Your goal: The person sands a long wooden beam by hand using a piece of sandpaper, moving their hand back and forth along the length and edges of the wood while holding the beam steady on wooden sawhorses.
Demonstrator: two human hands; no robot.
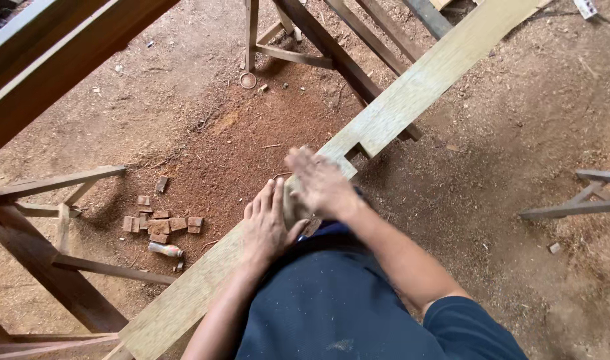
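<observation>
Wooden plank (pixel 398 107) was seen running diagonally beneath both hands. The left hand (pixel 268 223) was laid flat and open on it, fingers spread. The right hand (pixel 321 183), blurred, was pressed just beside it; its grip could not be told. Small wood blocks (pixel 161 223) were scattered on the floor (pixel 518 120) left of the hands.

Long pale plank (pixel 411 93) — notched along one edge — lying diagonally across trestles.
</observation>
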